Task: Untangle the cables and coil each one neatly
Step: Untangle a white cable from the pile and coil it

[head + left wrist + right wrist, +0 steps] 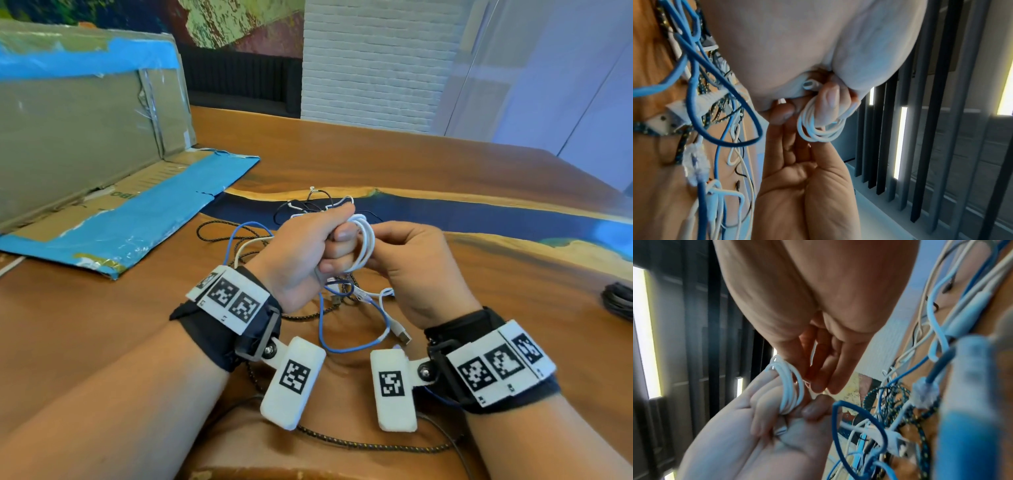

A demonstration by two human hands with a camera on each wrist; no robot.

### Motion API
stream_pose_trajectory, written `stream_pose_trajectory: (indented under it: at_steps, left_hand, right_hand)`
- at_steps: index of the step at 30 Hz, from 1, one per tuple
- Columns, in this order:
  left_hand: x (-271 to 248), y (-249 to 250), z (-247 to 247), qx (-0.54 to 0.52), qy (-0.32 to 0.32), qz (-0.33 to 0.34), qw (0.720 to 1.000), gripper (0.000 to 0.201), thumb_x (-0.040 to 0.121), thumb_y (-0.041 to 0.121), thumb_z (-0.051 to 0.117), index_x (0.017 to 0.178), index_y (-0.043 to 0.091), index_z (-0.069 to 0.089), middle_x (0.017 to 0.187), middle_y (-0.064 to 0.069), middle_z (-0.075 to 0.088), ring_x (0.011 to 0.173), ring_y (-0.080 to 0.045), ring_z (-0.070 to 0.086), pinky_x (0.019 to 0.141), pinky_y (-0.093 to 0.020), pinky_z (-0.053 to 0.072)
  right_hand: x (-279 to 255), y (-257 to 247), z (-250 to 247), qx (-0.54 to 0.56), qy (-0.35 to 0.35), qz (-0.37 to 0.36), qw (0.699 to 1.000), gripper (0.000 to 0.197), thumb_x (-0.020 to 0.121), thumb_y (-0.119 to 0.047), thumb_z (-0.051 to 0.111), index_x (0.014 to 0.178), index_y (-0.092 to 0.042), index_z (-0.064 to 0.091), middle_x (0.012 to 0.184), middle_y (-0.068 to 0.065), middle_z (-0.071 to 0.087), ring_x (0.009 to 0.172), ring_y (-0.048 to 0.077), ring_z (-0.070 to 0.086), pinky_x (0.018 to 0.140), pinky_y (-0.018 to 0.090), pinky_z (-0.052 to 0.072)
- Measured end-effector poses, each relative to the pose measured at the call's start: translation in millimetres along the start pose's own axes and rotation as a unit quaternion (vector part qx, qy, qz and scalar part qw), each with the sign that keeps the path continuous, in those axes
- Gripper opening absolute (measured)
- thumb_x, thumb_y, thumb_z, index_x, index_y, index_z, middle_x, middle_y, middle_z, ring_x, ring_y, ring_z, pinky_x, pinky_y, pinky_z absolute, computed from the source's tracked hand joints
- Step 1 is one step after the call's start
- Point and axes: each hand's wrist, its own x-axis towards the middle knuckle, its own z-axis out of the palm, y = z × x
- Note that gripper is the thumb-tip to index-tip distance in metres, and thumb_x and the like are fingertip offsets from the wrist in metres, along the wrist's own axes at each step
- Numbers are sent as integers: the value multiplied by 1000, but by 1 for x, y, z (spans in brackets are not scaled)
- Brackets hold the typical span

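My left hand is fisted above the table and grips a white cable wound in several loops round its fingers. The left wrist view shows the coil hanging over a fingertip, with a white plug tucked in the fist. My right hand meets it from the right. Its fingertips come together at the coil and seem to pinch a strand. Below the hands lies the tangle: a blue cable, a braided black-and-yellow cable, a USB plug and thin black and white wires.
A flattened cardboard box with blue tape lies at the left, its flap standing up behind. A black coiled cable sits at the right edge. The wooden table has a blue resin stripe across it.
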Motion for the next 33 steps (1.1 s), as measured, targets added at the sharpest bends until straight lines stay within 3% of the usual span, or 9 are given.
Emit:
stream_pose_trajectory:
  at_steps: [5, 10, 14, 17, 20, 23, 25, 29, 33]
  left_hand:
    - [5, -1, -6, 60, 58, 51, 995, 49, 112, 31, 34, 66, 14, 43, 58, 3, 21, 55, -14, 17, 51, -24, 20]
    - [8, -4, -5, 115, 67, 53, 990, 49, 112, 30, 35, 67, 13, 44, 55, 2, 23, 51, -14, 22, 49, -21, 29]
    - [10, -2, -9, 146, 72, 46, 986, 49, 111, 31, 37, 66, 14, 47, 52, 4, 26, 51, -15, 27, 52, -23, 32]
    - [10, 1, -15, 161, 84, 42, 983, 50, 110, 32, 40, 65, 13, 48, 50, 0, 36, 49, -17, 32, 54, -25, 35]
    - [6, 4, -14, 130, 60, 29, 989, 49, 110, 31, 40, 65, 12, 47, 56, -9, 55, 45, -16, 36, 52, -25, 35]
    - [3, 5, -9, 124, 29, 31, 991, 48, 111, 29, 39, 66, 11, 46, 59, -9, 61, 46, -15, 37, 49, -22, 35]
    - [3, 4, -8, 136, 21, 37, 990, 47, 111, 29, 38, 68, 10, 46, 60, -9, 60, 47, -16, 39, 50, -23, 36]
    - [4, 0, -10, 159, 24, 42, 986, 46, 110, 32, 40, 70, 10, 51, 57, -6, 51, 48, -17, 45, 53, -26, 41]
    - [7, -7, -9, 162, 33, 40, 985, 42, 111, 29, 37, 77, 9, 51, 54, 0, 46, 51, -16, 47, 60, -27, 45]
  right_hand:
    - [-1, 5, 6, 102, -4, 62, 993, 21, 100, -11, 61, 107, -2, 77, 102, 24, 76, 98, 35, 74, 91, 42, 60]
    - [-2, 8, 11, 43, 39, 36, 998, 11, 92, -5, 71, 101, -3, 77, 94, 22, 77, 95, 44, 73, 89, 52, 61]
    - [0, 7, 14, 22, 57, 25, 998, 12, 92, -2, 72, 102, -9, 70, 90, 20, 77, 86, 40, 75, 83, 46, 61]
    - [1, 5, 14, 83, 1, 40, 996, 15, 95, 3, 64, 106, -6, 60, 83, 16, 77, 77, 30, 75, 79, 39, 58]
    - [-1, -1, 6, 190, -102, 62, 975, 25, 93, 5, 60, 113, -5, 52, 81, 17, 71, 81, 36, 75, 80, 39, 59]
    - [-2, -5, -2, 208, -152, 74, 963, 33, 87, 1, 60, 119, -5, 53, 83, 20, 65, 86, 39, 74, 92, 50, 55]
    - [-2, -4, -2, 195, -157, 73, 965, 36, 83, 2, 60, 118, -3, 55, 83, 17, 65, 83, 37, 72, 95, 53, 53]
    - [1, -4, 4, 170, -133, 66, 974, 56, 77, 14, 72, 125, -4, 52, 85, 14, 65, 70, 30, 71, 79, 41, 60]
    - [7, 0, -6, 49, -59, 48, 996, 84, 77, 11, 79, 142, -28, 44, 94, 22, 73, 82, 38, 75, 82, 43, 60]
